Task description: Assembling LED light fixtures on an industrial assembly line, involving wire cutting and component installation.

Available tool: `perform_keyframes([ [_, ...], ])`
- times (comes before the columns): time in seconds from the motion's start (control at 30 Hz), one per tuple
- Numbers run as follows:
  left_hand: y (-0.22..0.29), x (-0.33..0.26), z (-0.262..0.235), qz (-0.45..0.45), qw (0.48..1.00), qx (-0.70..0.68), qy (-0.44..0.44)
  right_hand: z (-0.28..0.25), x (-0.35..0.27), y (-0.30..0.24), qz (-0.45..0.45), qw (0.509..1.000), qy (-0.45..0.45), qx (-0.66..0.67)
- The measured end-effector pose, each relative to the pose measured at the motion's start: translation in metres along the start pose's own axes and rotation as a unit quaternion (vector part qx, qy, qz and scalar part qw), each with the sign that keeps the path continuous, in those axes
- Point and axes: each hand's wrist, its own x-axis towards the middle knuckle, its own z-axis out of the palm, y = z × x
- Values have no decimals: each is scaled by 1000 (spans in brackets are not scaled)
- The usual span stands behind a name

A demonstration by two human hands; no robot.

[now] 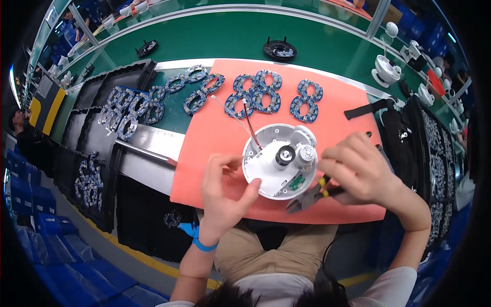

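A white round housing [266, 176] lies on the orange mat before me, with a black lens-like cylinder, a white motor-like part, a small green board and loose wires on it. My left hand [222, 189], in a blue wrist strap, curves round its left side; the thumb presses the near rim and the fingers are bent at the edge. My right hand [358, 169] is closed at the housing's right side, round the handles of cutting pliers [304, 199] with yellow and black grips. Their jaws point down-left beside the housing's near rim. The right palm hides part of the handles.
Several blue figure-eight circuit boards [307, 100] lie on the mat's far half and to its left. Black trays [97, 138] stand at left; a black tray of small parts [434, 153] is at right. Behind runs a green belt [215, 38] carrying black round bases [280, 49].
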Motion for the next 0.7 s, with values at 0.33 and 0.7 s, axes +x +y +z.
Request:
perform_keyframes([
  [0.33, 21, 42, -6, 103, 972, 194, -79, -3, 31, 47, 57, 997, 37, -46],
  [0.7, 22, 66, -9, 89, 988, 121, -35, 13, 76, 52, -31, 992, -92, -77],
])
